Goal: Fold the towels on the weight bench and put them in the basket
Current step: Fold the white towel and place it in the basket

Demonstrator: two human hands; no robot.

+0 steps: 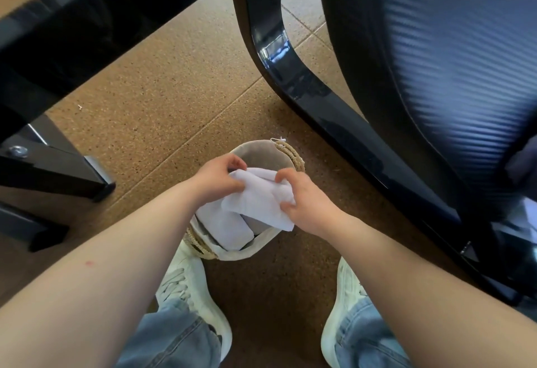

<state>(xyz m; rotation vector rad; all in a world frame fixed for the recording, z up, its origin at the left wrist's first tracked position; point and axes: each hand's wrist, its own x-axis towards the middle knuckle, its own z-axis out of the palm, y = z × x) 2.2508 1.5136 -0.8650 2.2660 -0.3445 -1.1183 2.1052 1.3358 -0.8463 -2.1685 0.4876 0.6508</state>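
A small round woven basket with a pale cloth lining stands on the floor between my feet and the bench. I hold a folded white towel over its opening. My left hand pinches the towel's left edge and my right hand grips its right edge. Another folded white towel lies inside the basket, under the one I hold. The black padded weight bench fills the upper right, and a bit of white cloth shows at its right edge.
The bench's glossy black leg curves down just right of the basket. A second black frame with bolted feet crosses the upper left. The floor is brown cork tile. My white sneakers stand just behind the basket.
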